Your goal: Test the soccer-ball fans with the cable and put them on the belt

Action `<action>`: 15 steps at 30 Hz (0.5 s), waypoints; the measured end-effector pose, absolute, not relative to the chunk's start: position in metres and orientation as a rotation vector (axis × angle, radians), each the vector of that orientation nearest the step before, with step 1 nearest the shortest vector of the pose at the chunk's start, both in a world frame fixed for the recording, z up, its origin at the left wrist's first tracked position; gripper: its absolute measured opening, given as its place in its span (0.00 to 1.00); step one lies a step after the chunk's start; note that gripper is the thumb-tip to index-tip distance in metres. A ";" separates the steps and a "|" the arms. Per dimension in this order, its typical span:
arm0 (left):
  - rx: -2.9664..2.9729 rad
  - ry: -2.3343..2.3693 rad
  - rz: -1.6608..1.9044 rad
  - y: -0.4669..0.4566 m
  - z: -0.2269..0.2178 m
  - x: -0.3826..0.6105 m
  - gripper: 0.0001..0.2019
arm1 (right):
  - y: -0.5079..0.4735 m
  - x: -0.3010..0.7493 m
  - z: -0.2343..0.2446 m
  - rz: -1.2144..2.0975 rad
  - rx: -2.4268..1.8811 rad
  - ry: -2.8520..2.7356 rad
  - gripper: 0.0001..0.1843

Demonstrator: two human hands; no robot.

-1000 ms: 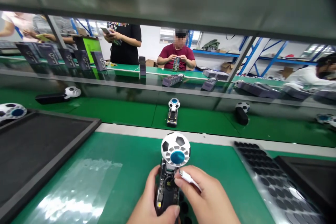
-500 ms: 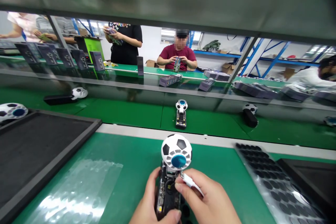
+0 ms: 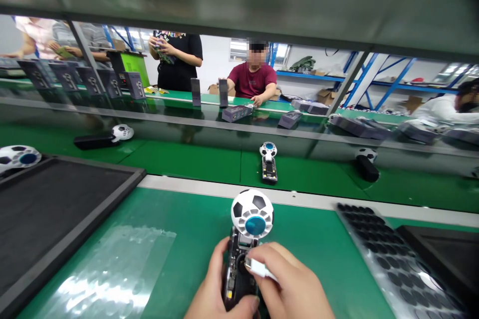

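My left hand [image 3: 217,286] is closed round a black handheld device [image 3: 234,284] whose inner electronics show through its face. A white and black soccer-ball head [image 3: 252,214] with a blue round centre tops it. Between the thumb and fingers of my right hand [image 3: 292,279] is a white USB cable [image 3: 258,267], its metal plug over the dark round part of the body. Whether the plug touches the device I cannot tell. My right hand's lower fingers are partly hidden.
A similar device [image 3: 269,162] lies ahead on the green conveyor belt [image 3: 202,164], with others to both sides. A black tray [image 3: 67,219] stands left, and a sheet of black round pads [image 3: 389,254] right. Across the line, a person [image 3: 252,82] sits behind several boxes.
My right hand has moved the cable plug from beside the soccer-ball head down and left over the body. Devices on the belt have shifted right. The person opposite has put down a box.
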State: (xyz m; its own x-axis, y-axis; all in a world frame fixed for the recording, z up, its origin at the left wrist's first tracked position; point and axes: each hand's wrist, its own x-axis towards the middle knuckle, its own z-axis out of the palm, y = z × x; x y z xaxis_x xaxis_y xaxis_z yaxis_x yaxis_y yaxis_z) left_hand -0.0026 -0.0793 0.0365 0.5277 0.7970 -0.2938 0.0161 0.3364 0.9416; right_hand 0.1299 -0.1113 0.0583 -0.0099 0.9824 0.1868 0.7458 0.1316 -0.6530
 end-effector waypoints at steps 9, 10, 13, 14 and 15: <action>1.064 0.818 0.627 -0.079 0.029 -0.005 0.38 | -0.111 0.131 0.063 0.404 -1.615 -1.912 0.20; 1.065 0.813 0.623 -0.079 0.029 -0.005 0.38 | -0.111 0.131 0.063 0.403 -1.620 -1.921 0.20; 1.081 0.829 0.613 -0.079 0.029 -0.005 0.39 | -0.111 0.132 0.063 0.374 -1.671 -1.963 0.20; 1.087 0.842 0.610 -0.079 0.029 -0.005 0.39 | -0.111 0.132 0.063 0.354 -1.689 -1.976 0.19; 1.091 0.855 0.613 -0.079 0.030 -0.004 0.40 | -0.111 0.131 0.063 0.329 -1.707 -1.986 0.19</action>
State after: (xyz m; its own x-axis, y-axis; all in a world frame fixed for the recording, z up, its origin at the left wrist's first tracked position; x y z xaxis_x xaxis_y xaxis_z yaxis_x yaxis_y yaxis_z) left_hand -0.0045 -0.0793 0.0296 0.5450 0.7873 -0.2883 -0.0204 0.3562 0.9342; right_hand 0.1309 -0.1107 0.0630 -0.0912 0.9732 0.2112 0.8532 0.1858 -0.4873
